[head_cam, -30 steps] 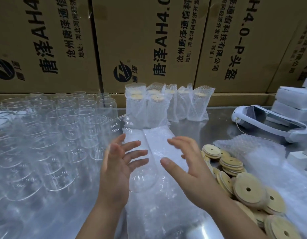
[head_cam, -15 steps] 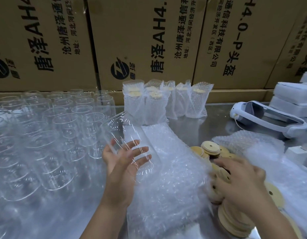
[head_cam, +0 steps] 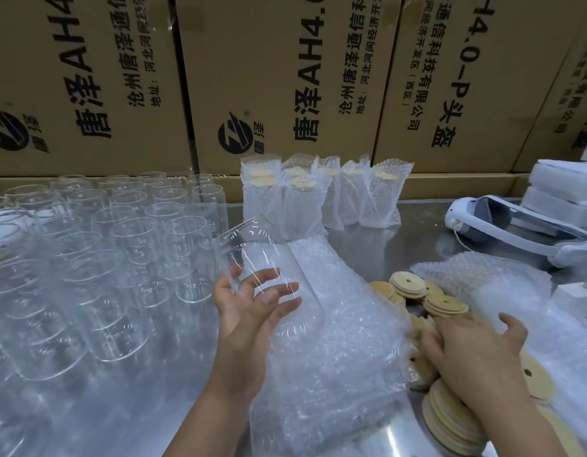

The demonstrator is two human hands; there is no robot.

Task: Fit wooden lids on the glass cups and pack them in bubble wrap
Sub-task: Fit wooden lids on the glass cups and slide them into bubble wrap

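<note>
A second ago both my hands hovered open over the bubble wrap [head_cam: 335, 324], with a glass cup [head_cam: 259, 268] lying between them. Since then my left hand [head_cam: 252, 311] took up that cup and tilted it, mouth toward the far left, fingers curled around its lower half. My right hand [head_cam: 476, 351] swung away and dropped palm-down onto the pile of wooden lids [head_cam: 450, 420].

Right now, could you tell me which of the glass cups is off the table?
The glass cup held tilted in the left hand; the other bare cups stand upright on the table.
</note>
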